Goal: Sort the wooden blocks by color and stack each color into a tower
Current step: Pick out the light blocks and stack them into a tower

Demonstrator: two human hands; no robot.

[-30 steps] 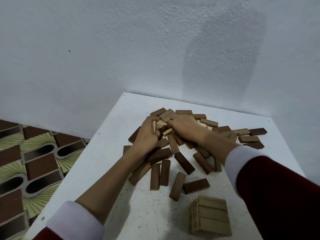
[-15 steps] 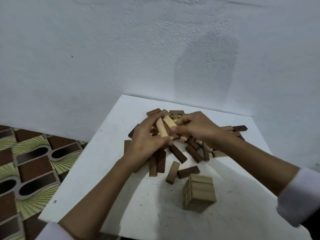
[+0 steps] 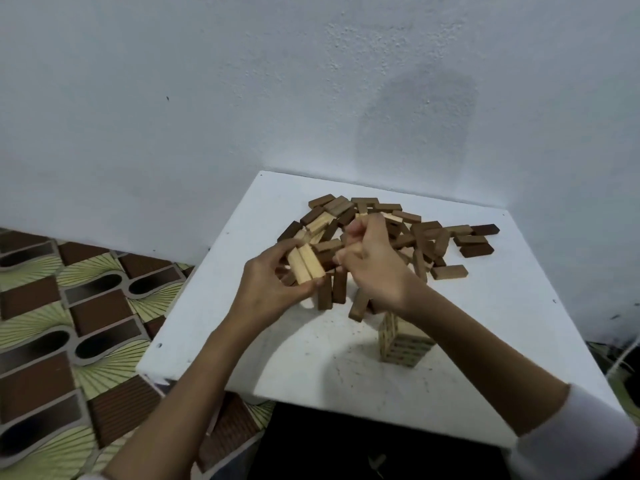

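A white table (image 3: 485, 306) is set in a corner, against a pale textured wall (image 3: 207, 98). Small dark specks are scattered over the tabletop. A grey shadow patch (image 3: 415, 126) is seen on the wall above the table. To the left, a floor mat (image 3: 69, 323) is laid, patterned in brown, green and cream.

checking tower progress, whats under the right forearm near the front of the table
A short tower of light blocks stands on the white table beneath the right forearm. The arm hides its top, so its height is unclear.
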